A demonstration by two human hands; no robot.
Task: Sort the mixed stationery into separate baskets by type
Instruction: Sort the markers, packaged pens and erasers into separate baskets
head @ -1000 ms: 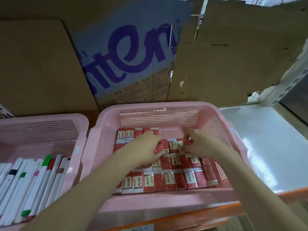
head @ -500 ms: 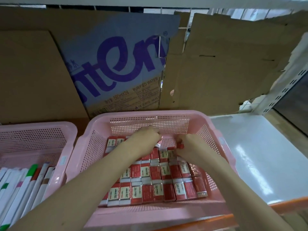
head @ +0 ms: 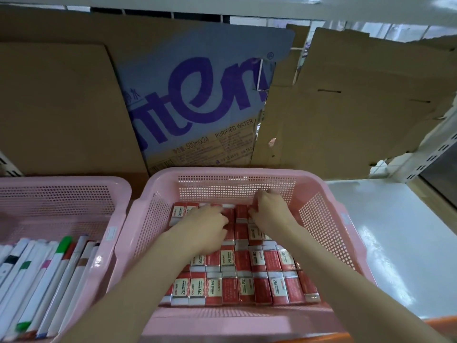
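Item: 2B erasers (head: 230, 288), red-sleeved, packed in rows inside the pink mesh basket (head: 321, 219) at centre. Long axes run front to back; printed ends face the viewer. Second pink basket (head: 61, 201), left, holds markers (head: 49, 280) lying likewise.

Left hand (head: 202, 229): fingers flat, pressing the far row. Right hand (head: 269, 211): fingers curled at the far row's right end; whether it pinches an eraser cannot be told.

Risk: uneven pressing may tip or buckle neighbouring erasers, breaking the rows.
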